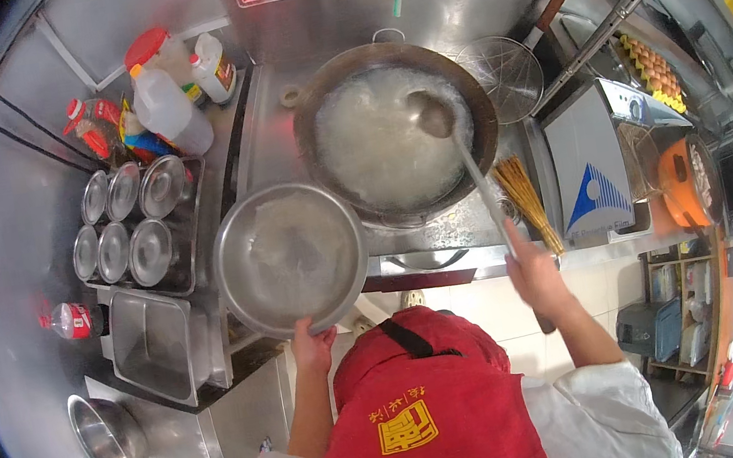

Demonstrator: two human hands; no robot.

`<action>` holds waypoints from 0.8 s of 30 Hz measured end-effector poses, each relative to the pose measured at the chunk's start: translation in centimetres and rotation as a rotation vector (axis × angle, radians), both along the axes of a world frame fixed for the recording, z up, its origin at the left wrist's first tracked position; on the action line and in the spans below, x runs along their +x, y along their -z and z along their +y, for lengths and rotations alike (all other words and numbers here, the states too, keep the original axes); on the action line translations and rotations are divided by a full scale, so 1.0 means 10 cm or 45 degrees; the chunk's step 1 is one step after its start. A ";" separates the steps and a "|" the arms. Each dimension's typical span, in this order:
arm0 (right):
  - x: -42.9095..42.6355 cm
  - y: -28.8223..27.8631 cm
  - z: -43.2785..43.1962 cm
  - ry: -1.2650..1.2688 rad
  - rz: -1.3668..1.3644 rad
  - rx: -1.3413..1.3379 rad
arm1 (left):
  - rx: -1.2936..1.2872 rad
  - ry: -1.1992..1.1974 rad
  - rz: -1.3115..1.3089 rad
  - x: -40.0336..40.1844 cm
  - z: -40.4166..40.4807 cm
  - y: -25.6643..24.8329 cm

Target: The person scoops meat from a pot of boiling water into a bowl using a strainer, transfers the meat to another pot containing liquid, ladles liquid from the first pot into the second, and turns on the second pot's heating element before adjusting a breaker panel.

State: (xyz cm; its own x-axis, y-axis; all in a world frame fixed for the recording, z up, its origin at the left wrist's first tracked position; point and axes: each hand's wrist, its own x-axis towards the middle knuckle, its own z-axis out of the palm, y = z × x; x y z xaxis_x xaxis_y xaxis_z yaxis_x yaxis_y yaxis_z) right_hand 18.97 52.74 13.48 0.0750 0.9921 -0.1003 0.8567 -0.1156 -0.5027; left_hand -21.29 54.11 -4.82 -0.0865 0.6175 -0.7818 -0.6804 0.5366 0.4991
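Observation:
My left hand (313, 347) grips the near rim of a wide steel bowl (293, 261), which has a pale, wet-looking layer on its bottom. A large dark wok (487, 133) on the range holds cloudy, whitish liquid (383, 148) with steam or foam over it. My right hand (533, 275) is closed around the long handle of a metal ladle (435, 115), whose head rests in the liquid at the wok's right side. A bamboo wok brush (528, 205) lies just right of the wok, beside the ladle's handle.
A wire-mesh strainer (502, 77) lies right of the wok. Lidded steel canisters (151, 252), bottles and jugs (167, 109) stand left. Below them are a rectangular steel pan (153, 346) and a steel bowl (110, 441). A boxy appliance (588, 167) and an orange container (676, 186) stand right.

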 end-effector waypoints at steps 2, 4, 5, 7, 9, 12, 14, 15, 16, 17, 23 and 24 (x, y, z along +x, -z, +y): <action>0.20 0.09 0.27 0.015 -0.071 0.223 | -0.007 -0.036 0.033 0.04 0.01 -0.04; 0.41 0.27 0.51 -0.004 -0.064 0.294 | -0.010 -0.020 0.067 0.07 0.03 -0.06; 0.47 0.32 0.62 0.048 -0.011 0.209 | -0.012 -0.010 0.081 0.08 0.04 -0.06; 0.43 0.24 0.80 0.157 0.188 -0.016 | -0.012 0.002 0.074 0.03 0.03 -0.01; 0.34 0.12 0.88 0.297 0.457 -0.293 | -0.004 -0.005 0.081 0.02 0.01 0.01; 0.26 0.11 0.90 0.282 0.712 -0.401 | 0.011 -0.036 0.105 0.06 -0.01 -0.01; 0.22 0.05 0.88 0.288 0.892 -0.503 | 0.010 -0.047 0.105 0.06 0.01 0.01; 0.19 0.04 0.87 0.286 0.981 -0.554 | 0.016 -0.033 0.092 0.06 0.00 0.02; 0.18 0.04 0.85 0.334 1.210 -0.597 | 0.022 -0.019 0.080 0.05 0.00 0.04; 0.16 0.00 0.81 0.382 1.305 -0.630 | 0.028 -0.006 0.066 0.04 0.00 0.05; -0.14 -0.45 0.46 0.365 1.563 -0.745 | 0.033 -0.084 0.033 0.03 -0.02 0.10; -0.18 -0.47 0.41 0.285 1.558 -0.782 | 0.051 -0.099 0.032 0.05 -0.02 0.08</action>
